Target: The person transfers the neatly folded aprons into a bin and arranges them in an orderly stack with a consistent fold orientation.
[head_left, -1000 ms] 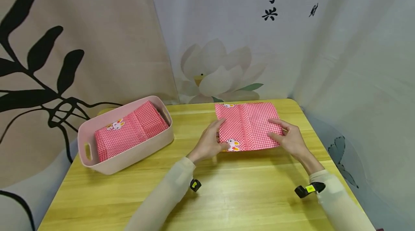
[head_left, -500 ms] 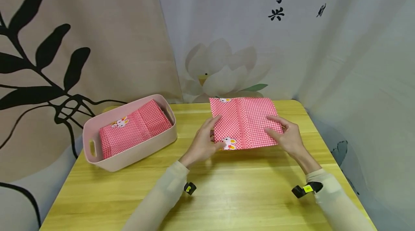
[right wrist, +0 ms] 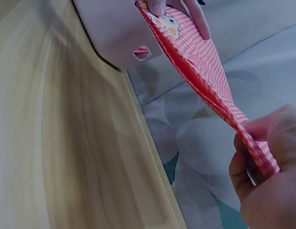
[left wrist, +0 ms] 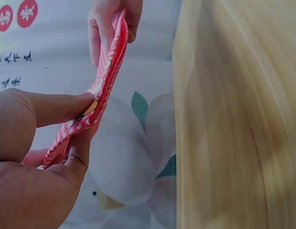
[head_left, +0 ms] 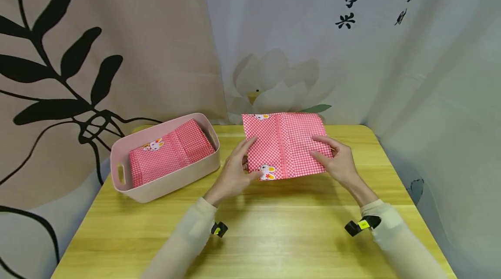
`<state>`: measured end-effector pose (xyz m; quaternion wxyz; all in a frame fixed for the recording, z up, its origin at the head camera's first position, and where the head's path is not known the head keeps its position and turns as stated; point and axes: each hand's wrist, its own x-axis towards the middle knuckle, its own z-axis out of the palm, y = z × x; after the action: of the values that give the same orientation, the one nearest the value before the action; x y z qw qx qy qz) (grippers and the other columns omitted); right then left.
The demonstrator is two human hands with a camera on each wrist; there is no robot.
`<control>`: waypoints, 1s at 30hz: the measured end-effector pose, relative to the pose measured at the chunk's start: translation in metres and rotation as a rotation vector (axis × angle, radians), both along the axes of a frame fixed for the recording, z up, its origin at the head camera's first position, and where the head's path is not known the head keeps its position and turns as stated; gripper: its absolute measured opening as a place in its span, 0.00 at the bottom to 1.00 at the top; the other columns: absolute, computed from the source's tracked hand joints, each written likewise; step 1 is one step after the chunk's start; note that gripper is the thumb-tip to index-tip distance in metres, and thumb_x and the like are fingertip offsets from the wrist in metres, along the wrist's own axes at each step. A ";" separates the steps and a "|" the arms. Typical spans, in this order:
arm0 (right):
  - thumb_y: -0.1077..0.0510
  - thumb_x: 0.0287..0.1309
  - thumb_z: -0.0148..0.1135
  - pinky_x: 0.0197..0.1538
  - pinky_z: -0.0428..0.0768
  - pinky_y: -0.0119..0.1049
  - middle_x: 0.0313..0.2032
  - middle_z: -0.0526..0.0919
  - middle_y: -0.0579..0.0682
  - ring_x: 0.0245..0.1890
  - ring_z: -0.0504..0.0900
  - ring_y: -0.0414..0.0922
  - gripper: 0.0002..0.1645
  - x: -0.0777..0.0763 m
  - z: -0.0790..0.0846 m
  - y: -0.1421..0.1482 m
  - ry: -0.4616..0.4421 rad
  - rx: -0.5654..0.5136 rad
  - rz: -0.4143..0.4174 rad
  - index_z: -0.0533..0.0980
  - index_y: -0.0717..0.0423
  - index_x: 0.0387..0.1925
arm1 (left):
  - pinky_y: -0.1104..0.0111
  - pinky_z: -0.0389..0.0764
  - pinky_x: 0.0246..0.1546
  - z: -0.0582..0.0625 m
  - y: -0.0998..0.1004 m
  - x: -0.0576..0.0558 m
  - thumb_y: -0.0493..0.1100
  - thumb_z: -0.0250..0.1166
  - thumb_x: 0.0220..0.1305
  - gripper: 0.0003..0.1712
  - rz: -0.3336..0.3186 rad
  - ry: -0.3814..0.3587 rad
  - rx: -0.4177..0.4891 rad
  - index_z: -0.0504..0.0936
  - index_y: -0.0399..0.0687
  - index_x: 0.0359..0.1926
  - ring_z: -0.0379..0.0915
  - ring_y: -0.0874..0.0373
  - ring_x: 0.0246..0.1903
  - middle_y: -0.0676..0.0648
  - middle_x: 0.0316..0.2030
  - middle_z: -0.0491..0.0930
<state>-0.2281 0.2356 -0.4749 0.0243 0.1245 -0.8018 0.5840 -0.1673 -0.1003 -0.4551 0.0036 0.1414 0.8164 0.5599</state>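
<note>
Between both hands, above the wooden table (head_left: 274,235), is a folded red-and-white checked cloth (head_left: 289,144) with rabbit prints along its left side. The left hand (head_left: 235,168) pinches its left edge, thumb in front near the lower rabbit and fingers behind, as the left wrist view shows. At the opposite edge the right hand (head_left: 340,161) grips the cloth between thumb and fingers. In the right wrist view the layered lower edge of the cloth (right wrist: 195,78) shows as a thin red fold.
A pink plastic basket (head_left: 164,188) with handle holes stands at the table's left. Inside lies a similar folded checked cloth (head_left: 172,152). Behind the table hangs a printed curtain (head_left: 274,18) with a flower, dark leaves and lettering.
Both hands have carried the cloth leftward, toward the basket, and slightly up. The head view has also shifted, so the basket and curtain appear farther right.
</note>
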 end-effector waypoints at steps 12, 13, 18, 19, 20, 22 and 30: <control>0.61 0.75 0.74 0.43 0.94 0.31 0.64 0.85 0.73 0.38 0.93 0.36 0.31 -0.015 0.009 -0.039 -0.025 -0.081 0.117 0.79 0.58 0.75 | 0.64 0.89 0.66 0.010 -0.036 0.012 0.25 0.75 0.70 0.59 0.048 -0.004 0.092 0.56 0.54 0.92 0.79 0.36 0.75 0.40 0.87 0.58; 0.61 0.75 0.74 0.43 0.94 0.32 0.64 0.85 0.73 0.38 0.93 0.36 0.31 -0.016 0.009 -0.043 -0.023 -0.083 0.125 0.80 0.58 0.75 | 0.64 0.89 0.66 0.010 -0.039 0.013 0.25 0.75 0.70 0.58 0.056 -0.003 0.092 0.56 0.54 0.92 0.79 0.35 0.75 0.40 0.88 0.57; 0.61 0.74 0.75 0.42 0.94 0.33 0.63 0.87 0.71 0.37 0.93 0.38 0.31 -0.020 0.011 -0.062 -0.012 -0.096 0.154 0.81 0.56 0.75 | 0.64 0.88 0.68 0.012 -0.056 0.020 0.27 0.75 0.72 0.56 0.108 0.007 0.061 0.58 0.54 0.91 0.79 0.35 0.75 0.40 0.88 0.57; 0.61 0.74 0.75 0.43 0.95 0.33 0.64 0.86 0.71 0.37 0.93 0.38 0.31 -0.021 0.011 -0.066 -0.010 -0.103 0.161 0.81 0.56 0.75 | 0.63 0.88 0.68 0.012 -0.059 0.021 0.28 0.75 0.72 0.55 0.118 0.011 0.058 0.59 0.54 0.91 0.79 0.35 0.75 0.40 0.87 0.59; 0.62 0.73 0.75 0.43 0.95 0.34 0.64 0.86 0.70 0.38 0.93 0.38 0.31 -0.022 0.011 -0.070 -0.013 -0.112 0.167 0.81 0.56 0.74 | 0.63 0.88 0.68 0.012 -0.063 0.023 0.28 0.74 0.72 0.55 0.125 0.015 0.054 0.59 0.54 0.91 0.79 0.36 0.75 0.40 0.86 0.61; 0.62 0.73 0.75 0.44 0.95 0.34 0.66 0.85 0.70 0.39 0.93 0.38 0.31 -0.023 0.011 -0.078 -0.013 -0.125 0.181 0.81 0.57 0.74 | 0.62 0.88 0.68 0.013 -0.069 0.025 0.28 0.74 0.73 0.54 0.138 0.022 0.056 0.59 0.54 0.91 0.79 0.36 0.75 0.40 0.84 0.63; 0.62 0.73 0.75 0.47 0.94 0.31 0.67 0.85 0.68 0.43 0.92 0.38 0.30 -0.028 0.013 -0.110 0.022 -0.122 0.236 0.81 0.56 0.74 | 0.66 0.90 0.64 0.016 -0.094 0.035 0.31 0.75 0.73 0.53 0.205 0.032 0.039 0.61 0.56 0.90 0.82 0.37 0.73 0.41 0.81 0.67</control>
<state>-0.2561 0.1258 -0.4624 -0.0281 0.2224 -0.7443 0.6291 -0.1327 -0.1939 -0.4395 -0.0696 0.0661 0.8154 0.5708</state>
